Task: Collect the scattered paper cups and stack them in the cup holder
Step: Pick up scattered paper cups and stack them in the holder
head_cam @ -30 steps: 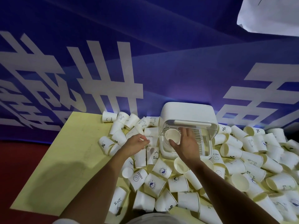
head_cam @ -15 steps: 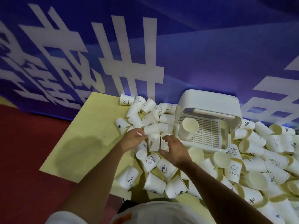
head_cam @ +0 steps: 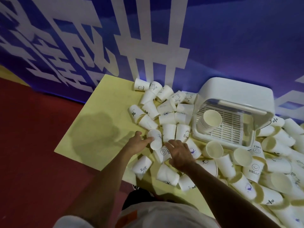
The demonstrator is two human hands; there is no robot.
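- Dozens of loose paper cups [head_cam: 166,118] cover the yellow table [head_cam: 98,116] on both sides of the holder, most of them on their sides. Judged from that, the task is far from done.
- White cup holder [head_cam: 236,94] sits at the back of the table with its clear lid up. A second ago the right hand was inside it; now nothing reaches into it.
- Nested stack [head_cam: 211,120] stands alone on the holder's slatted tray, mouth up. The latest cup looks delivered, so a fresh pick-up round has begun.
- Right hand [head_cam: 180,153] has come back to the pile in front of the holder. It is palm down with fingers spread and relaxed, grasping nothing, low over a "HELLO" cup.
- Left hand [head_cam: 136,144] stays at the pile's left edge, fingers reaching to one cup, thumb spread apart. I cannot tell whether it grips.
- That single cup [head_cam: 155,140] lies on its side beside the left fingertips, likely the next to go.
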